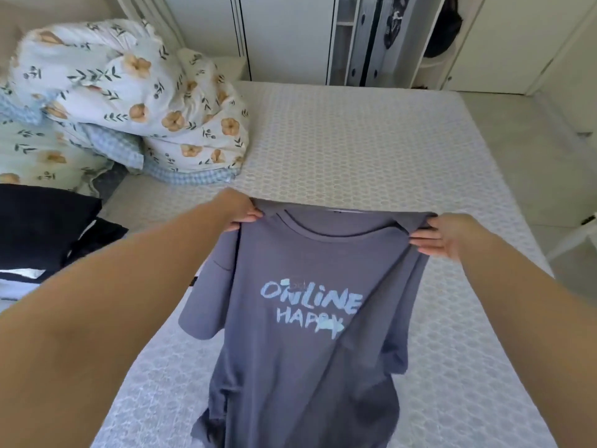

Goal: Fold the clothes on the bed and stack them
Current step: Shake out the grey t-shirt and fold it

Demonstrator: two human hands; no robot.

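Bed [371, 140] w/ honeycomb cover, prob. wardrobe behind — both hands [240, 210] [442, 236] pinch tee [307, 350] shoulders.

1. Grey T-shirts: 1 [307, 318], printed "ONLINE HAPPY".
2. Hands: 2, left hand [240, 210] and right hand [442, 234].
3. Beds: 1 [371, 150].
4. Floral duvets, bundled: 1 [129, 92].
5. Dark garments at left edge: 1 pile [42, 224]; item count unclear.
6. Suitcases: 1 [374, 37], in the wardrobe.
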